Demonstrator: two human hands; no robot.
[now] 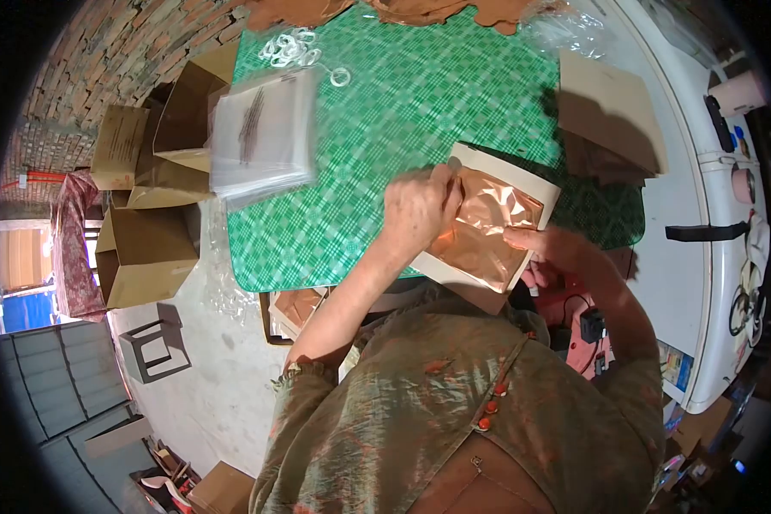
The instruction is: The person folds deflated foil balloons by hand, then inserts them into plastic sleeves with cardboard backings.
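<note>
A shiny copper-coloured foil sheet (488,244) lies on a cream-coloured card (531,176), tilted over the table's front edge near my body. My left hand (418,206) is closed, its fingers pinched together at the upper left edge of the foil; whether they grip the foil or the card under it is hard to see. On the other side, my right hand (565,253) grips the right edge of the card, thumb flat on the foil and the other fingers partly hidden underneath.
A green checked tablecloth (377,128) covers the table. On it are a stack of clear plastic sleeves (270,128), white rings (293,50) and a stack of brown cards (608,111). Open cardboard boxes (150,248) stand left; a white appliance (715,283) stands right.
</note>
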